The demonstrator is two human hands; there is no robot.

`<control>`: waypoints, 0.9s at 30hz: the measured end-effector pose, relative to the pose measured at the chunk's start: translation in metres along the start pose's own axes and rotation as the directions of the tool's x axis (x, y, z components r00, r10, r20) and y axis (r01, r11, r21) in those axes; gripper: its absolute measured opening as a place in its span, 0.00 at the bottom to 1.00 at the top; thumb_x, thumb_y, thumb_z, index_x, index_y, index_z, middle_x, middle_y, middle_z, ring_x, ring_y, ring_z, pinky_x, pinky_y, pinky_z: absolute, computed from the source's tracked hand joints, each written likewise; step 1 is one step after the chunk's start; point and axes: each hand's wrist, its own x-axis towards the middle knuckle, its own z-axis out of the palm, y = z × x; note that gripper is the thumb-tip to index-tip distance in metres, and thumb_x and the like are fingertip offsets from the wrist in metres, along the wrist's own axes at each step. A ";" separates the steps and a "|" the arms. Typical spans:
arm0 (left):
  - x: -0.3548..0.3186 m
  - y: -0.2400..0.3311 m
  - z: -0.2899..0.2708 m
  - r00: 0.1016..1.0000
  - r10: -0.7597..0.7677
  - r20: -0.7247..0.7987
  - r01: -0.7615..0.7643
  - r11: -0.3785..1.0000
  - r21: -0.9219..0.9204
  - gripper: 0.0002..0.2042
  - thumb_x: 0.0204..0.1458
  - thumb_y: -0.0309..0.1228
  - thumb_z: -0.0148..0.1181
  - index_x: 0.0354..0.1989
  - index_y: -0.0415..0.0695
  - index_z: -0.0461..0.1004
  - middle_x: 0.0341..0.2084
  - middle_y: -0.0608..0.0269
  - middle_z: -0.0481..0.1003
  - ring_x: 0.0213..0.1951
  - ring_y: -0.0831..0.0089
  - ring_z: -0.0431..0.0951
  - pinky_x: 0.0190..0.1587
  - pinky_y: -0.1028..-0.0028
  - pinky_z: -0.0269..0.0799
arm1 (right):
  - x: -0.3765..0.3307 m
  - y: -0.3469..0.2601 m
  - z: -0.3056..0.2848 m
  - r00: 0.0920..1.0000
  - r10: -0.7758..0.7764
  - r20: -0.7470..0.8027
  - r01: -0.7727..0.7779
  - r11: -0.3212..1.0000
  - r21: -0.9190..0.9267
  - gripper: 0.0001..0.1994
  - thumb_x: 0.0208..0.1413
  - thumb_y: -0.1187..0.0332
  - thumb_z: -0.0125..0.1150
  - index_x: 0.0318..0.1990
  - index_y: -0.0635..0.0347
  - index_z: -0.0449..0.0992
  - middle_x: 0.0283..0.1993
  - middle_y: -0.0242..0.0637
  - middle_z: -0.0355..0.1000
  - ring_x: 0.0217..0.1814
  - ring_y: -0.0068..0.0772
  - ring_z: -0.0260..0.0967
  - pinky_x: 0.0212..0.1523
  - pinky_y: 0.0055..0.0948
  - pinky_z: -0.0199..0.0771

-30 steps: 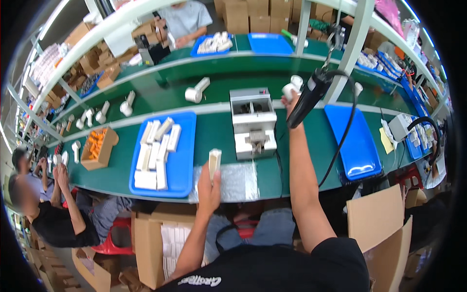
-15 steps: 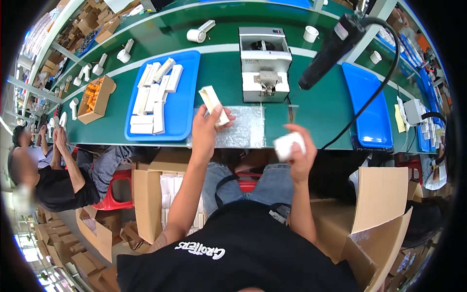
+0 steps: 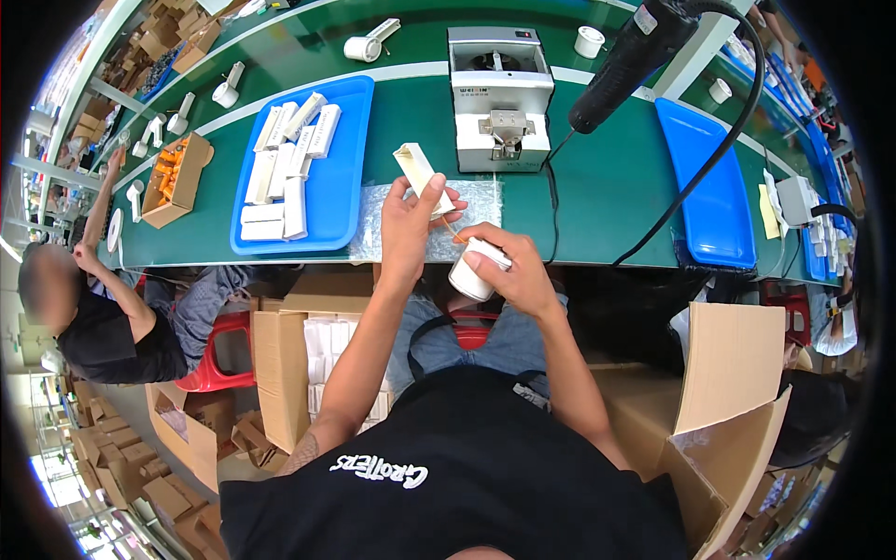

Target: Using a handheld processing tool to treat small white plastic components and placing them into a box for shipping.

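My left hand point(image 3: 408, 233) grips a long, narrow white casing point(image 3: 416, 170), tilted with its hollow upper end away from me. My right hand point(image 3: 525, 278) is closed around a white cylindrical part point(image 3: 469, 279) with a flat round end, just over the bench's near edge. A thin orange-brown strand point(image 3: 452, 227) shows between the two hands; where its ends go is hidden by my fingers. Beneath my left hand lies a silvery bubble-wrap sheet point(image 3: 371, 224). To its left, a blue tray point(image 3: 347, 187) bears several white oblong pieces point(image 3: 294, 207).
A grey-and-white machine point(image 3: 502, 98) stands beyond my hands. A black handheld tool point(image 3: 621, 70) hangs on a cable at upper right. Another blue tray point(image 3: 695, 177) lies right; an orange-filled carton point(image 3: 191, 182) sits left. Open cartons point(image 3: 733, 373) flank my legs. A co-worker point(image 3: 121, 327) sits at left.
My right hand has moved left with the white cylindrical part, close to my left hand. The casing has shifted slightly right. The co-worker at left has raised an arm.
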 end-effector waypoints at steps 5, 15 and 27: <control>-0.001 0.001 0.011 0.998 0.060 0.020 -0.060 0.998 -0.010 0.22 0.63 0.33 0.73 0.56 0.37 0.68 0.40 0.52 0.83 0.42 0.68 0.87 0.44 0.70 0.85 | 0.005 -0.006 0.001 0.996 -0.017 -0.091 0.007 0.995 -0.101 0.23 0.61 0.64 0.71 0.59 0.64 0.75 0.48 0.42 0.80 0.47 0.34 0.79 0.50 0.34 0.78; 0.004 -0.023 0.026 0.904 0.391 0.172 -0.425 0.863 0.274 0.28 0.51 0.28 0.82 0.57 0.37 0.72 0.46 0.58 0.83 0.52 0.71 0.83 0.55 0.71 0.79 | 0.012 -0.004 -0.013 0.938 -0.257 -0.232 0.121 0.871 -0.476 0.34 0.49 0.76 0.72 0.66 0.65 0.67 0.63 0.51 0.68 0.66 0.51 0.72 0.67 0.41 0.73; -0.008 -0.021 0.016 0.859 0.417 0.297 -0.512 0.677 0.530 0.35 0.43 0.25 0.83 0.62 0.41 0.73 0.51 0.56 0.78 0.54 0.63 0.80 0.58 0.64 0.75 | 0.060 -0.027 -0.042 0.977 -0.173 -0.127 0.149 0.972 -0.179 0.21 0.56 0.75 0.76 0.56 0.67 0.79 0.48 0.37 0.81 0.52 0.29 0.81 0.56 0.32 0.83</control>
